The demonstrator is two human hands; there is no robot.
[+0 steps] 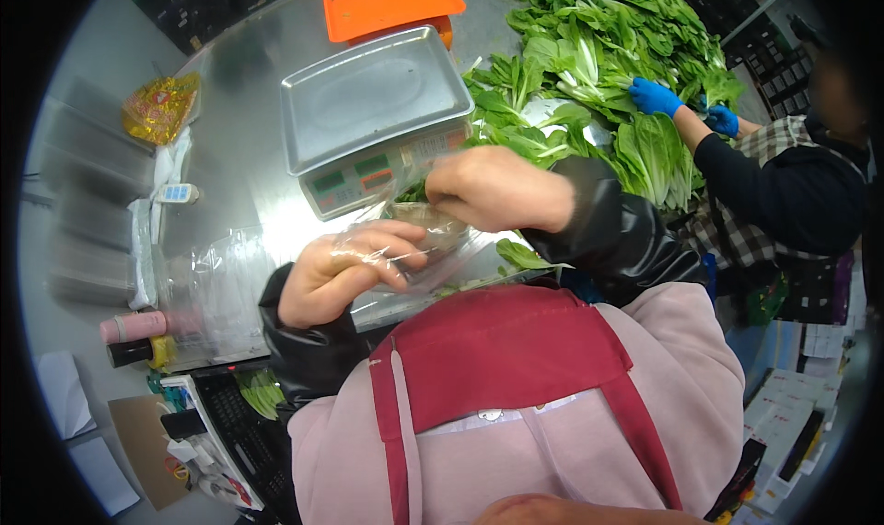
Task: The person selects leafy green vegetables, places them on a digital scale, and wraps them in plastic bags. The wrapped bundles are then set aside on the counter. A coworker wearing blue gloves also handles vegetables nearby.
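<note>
A clear plastic bag (449,238) stretches between my hands above the front of the steel table, with some greenery behind or inside it. My left hand (359,266) holds the bag's left side, film lying over its spread fingers. Curled fingers of my right hand (490,186) grip the bag's upper right; this hand is slightly blurred and hides part of the film. Just beyond stands a weighing scale (356,179) with a bare steel pan (376,97). A loose green leaf (519,254) lies below my right wrist.
Leafy greens (608,34) are heaped at the right, where a co-worker's blue-gloved hand (655,98) touches them. An orange tray (394,3) sits behind the scale. Flat plastic bags (224,290) lie at left, near a pink bottle (135,326) and a gold packet (160,109).
</note>
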